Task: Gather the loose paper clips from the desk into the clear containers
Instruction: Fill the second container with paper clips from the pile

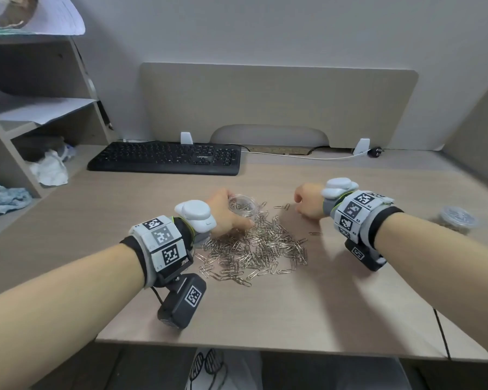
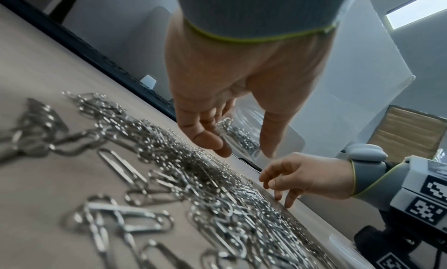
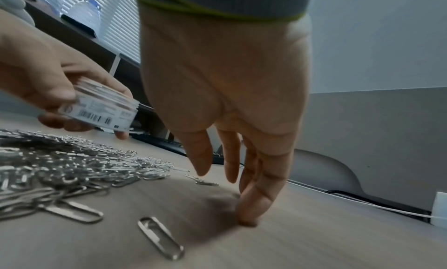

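A heap of silver paper clips (image 1: 259, 249) lies on the desk between my hands. My left hand (image 1: 223, 212) grips a small clear round container (image 1: 243, 206), open at the top and partly filled with clips, just above the heap's far-left edge. The right wrist view shows the container (image 3: 104, 108) with a barcode label, tilted in the left hand's fingers (image 3: 60, 93). My right hand (image 1: 307, 204) hovers right of the heap, fingers (image 3: 249, 206) pointing down and touching the bare desk, holding nothing. Two stray clips (image 1: 282, 206) lie beside it, and a single clip (image 3: 159, 238) lies nearer the wrist.
A second clear container (image 1: 458, 219) with a lid on stands at the far right of the desk. A black keyboard (image 1: 166, 157) sits at the back, with a white cable (image 1: 307, 156) beside it. Shelves (image 1: 34, 114) with papers stand on the left.
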`<action>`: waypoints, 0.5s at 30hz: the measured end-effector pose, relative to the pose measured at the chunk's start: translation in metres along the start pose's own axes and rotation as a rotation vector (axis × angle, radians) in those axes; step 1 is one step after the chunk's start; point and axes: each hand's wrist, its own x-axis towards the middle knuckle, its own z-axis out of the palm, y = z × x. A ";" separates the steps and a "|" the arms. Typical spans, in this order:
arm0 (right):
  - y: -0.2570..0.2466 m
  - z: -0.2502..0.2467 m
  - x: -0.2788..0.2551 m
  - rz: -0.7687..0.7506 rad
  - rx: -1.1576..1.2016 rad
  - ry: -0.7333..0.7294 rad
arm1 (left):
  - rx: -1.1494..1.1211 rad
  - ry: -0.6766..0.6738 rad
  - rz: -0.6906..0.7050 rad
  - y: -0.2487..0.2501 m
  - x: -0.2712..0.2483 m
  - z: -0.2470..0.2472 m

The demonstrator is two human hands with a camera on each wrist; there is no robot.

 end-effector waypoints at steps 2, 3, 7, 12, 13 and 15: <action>-0.006 -0.001 0.008 -0.008 0.007 -0.009 | -0.003 0.012 -0.017 -0.003 0.000 -0.007; -0.010 -0.002 0.010 -0.021 0.020 0.001 | -0.013 0.016 -0.019 -0.004 0.001 -0.009; -0.037 -0.007 0.016 -0.077 -0.033 -0.028 | -0.027 0.061 -0.023 -0.009 -0.002 -0.020; -0.071 -0.005 0.017 -0.248 0.036 -0.035 | 0.023 0.093 -0.065 -0.018 -0.007 -0.031; -0.076 -0.004 0.014 -0.279 0.041 -0.042 | 0.028 0.105 -0.068 -0.020 -0.007 -0.033; -0.084 0.000 0.006 -0.338 0.040 -0.057 | 0.024 0.122 -0.082 -0.023 -0.009 -0.036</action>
